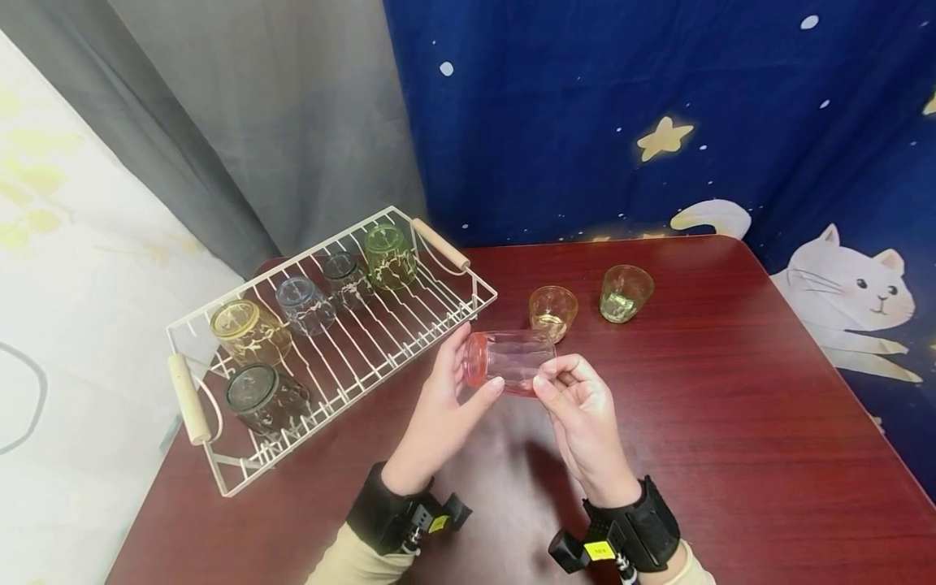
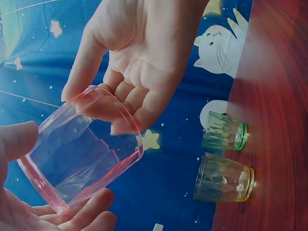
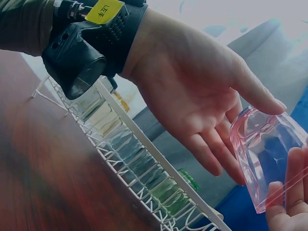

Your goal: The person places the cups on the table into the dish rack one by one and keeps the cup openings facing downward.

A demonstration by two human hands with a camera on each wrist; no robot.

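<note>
A clear pink drinking glass (image 1: 517,362) is held on its side above the table, between both hands. My left hand (image 1: 449,410) grips its thick base end, thumb on the near side and fingers behind. At the other end my right hand (image 1: 585,418) pinches the rim between thumb and fingers. The left wrist view shows the pink glass (image 2: 82,149) close up, with the right hand (image 2: 139,57) at its rim. Behind it stand a yellow glass (image 1: 553,311) and a green glass (image 1: 626,292), both mouth up on the table.
To the left, a white wire rack (image 1: 395,361) with wooden handles (image 1: 188,398) holds several upside-down glasses, among them a yellow one (image 1: 249,331), a dark grey one (image 1: 266,398) and a green one (image 1: 390,256). A blue curtain (image 1: 548,122) hangs behind the red-brown table (image 1: 746,422).
</note>
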